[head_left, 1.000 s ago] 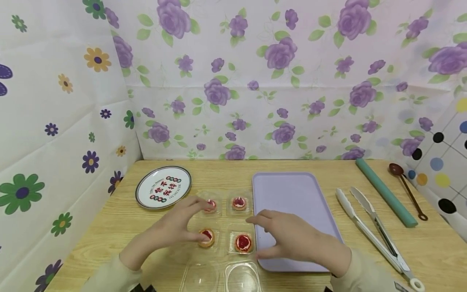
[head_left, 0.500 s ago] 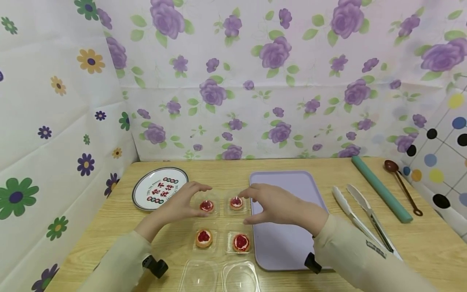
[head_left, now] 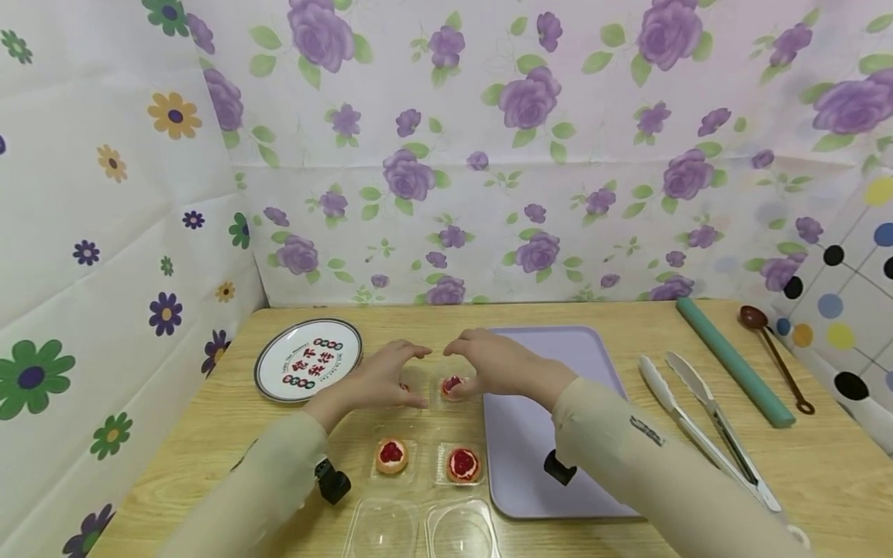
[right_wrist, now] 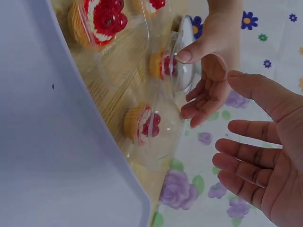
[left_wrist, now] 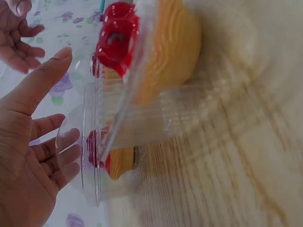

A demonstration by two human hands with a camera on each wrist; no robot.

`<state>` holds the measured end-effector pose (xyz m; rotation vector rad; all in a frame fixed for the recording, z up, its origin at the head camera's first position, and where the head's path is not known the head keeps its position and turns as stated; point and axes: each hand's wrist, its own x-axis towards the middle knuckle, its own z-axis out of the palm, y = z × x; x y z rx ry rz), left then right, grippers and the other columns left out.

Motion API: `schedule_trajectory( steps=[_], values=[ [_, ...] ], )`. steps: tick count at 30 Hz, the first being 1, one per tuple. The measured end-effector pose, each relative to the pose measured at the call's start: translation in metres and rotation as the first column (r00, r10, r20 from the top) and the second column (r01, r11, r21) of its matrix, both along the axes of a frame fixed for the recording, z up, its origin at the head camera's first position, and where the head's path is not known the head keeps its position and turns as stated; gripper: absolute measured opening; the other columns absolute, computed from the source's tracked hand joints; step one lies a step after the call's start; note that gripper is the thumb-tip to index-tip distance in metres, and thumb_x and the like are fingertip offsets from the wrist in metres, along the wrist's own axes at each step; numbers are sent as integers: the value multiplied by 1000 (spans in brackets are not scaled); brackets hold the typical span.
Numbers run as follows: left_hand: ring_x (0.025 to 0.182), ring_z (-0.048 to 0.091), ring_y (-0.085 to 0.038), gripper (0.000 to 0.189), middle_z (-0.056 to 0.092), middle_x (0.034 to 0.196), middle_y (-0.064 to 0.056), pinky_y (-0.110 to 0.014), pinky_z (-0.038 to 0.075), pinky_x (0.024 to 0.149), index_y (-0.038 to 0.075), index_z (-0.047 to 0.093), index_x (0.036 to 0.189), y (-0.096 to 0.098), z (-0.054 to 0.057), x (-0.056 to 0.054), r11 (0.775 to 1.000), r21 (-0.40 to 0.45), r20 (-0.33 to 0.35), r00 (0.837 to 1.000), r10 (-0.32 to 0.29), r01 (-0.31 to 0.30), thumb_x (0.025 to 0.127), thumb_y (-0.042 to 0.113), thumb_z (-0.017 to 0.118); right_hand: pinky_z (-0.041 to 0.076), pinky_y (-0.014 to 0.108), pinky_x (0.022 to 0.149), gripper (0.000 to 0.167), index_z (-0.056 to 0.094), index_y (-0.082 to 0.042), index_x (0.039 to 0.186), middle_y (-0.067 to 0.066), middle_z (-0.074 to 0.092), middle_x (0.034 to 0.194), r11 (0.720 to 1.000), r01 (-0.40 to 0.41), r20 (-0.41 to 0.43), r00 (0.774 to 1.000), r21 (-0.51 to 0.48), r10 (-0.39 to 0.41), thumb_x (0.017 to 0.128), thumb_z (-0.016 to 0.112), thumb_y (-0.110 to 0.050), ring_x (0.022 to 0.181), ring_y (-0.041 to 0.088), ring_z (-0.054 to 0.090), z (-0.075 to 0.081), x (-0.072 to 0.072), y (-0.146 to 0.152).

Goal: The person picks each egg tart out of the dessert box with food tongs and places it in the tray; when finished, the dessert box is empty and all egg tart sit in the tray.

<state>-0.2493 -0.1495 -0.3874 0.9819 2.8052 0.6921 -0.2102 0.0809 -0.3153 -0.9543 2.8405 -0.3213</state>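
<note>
Several small berry-topped tarts sit in clear plastic boxes on the table. In the head view, my left hand (head_left: pixel 380 377) is beside the back-left box, hiding most of its tart. My right hand (head_left: pixel 501 364) hovers by the back-right box, partly covering the tart (head_left: pixel 453 385) there. The hands face each other, fingers loosely bent and holding nothing. Nearer me are a front-left tart (head_left: pixel 391 456) and a front-right tart (head_left: pixel 463 465). The left wrist view has a domed clear lid (left_wrist: pixel 71 142) overlapping my left fingertips. Another dome (right_wrist: pixel 163 127) covers a tart (right_wrist: pixel 142 124) in the right wrist view.
A lilac tray (head_left: pixel 551 465) lies right of the boxes, under my right forearm. At back left is a printed plate (head_left: pixel 307 360). Tongs (head_left: pixel 705 426), a green rolling pin (head_left: pixel 732 360) and a brown spoon (head_left: pixel 777 356) lie right. Two clear lids (head_left: pixel 382 531) are in front.
Both hands have moved away from me, from the front boxes to the back pair, and closer together. The boxes, tarts and tray stay in place.
</note>
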Motion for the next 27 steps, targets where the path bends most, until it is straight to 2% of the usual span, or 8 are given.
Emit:
schedule_trajectory(
  steps=[5,11,19,27],
  values=[
    [122,50,-28,81,55,129,-10,-48,43,104,7,49,137,8,-1,-5,999,-31,14,1000,-23,23,72,43,82,49,44,100,70,52,-7,135,14,57,132,999,24,8,1000,25,-25,80,75,-42,121,30,55,-9,-13,-3],
    [123,50,-28,79,56,129,-9,-48,41,105,7,50,134,10,-5,-9,998,-55,64,998,-8,12,71,44,82,45,43,105,70,53,-6,133,13,56,132,997,22,26,999,72,-24,79,75,-46,123,30,52,-22,-25,-5],
    [124,49,-28,85,57,129,-7,-49,38,108,8,49,136,13,-6,-12,993,-119,73,997,-2,11,68,47,84,44,42,106,71,58,-7,130,11,58,132,983,2,-84,996,185,13,77,74,-51,123,28,49,-38,-32,-12],
    [122,49,-25,87,58,126,-4,-48,35,109,10,50,135,11,-8,-13,989,-150,69,998,-4,14,66,51,83,44,38,103,73,59,-9,130,7,61,127,966,-33,-91,994,255,58,75,74,-55,116,24,52,-48,-36,-18]
  ],
)
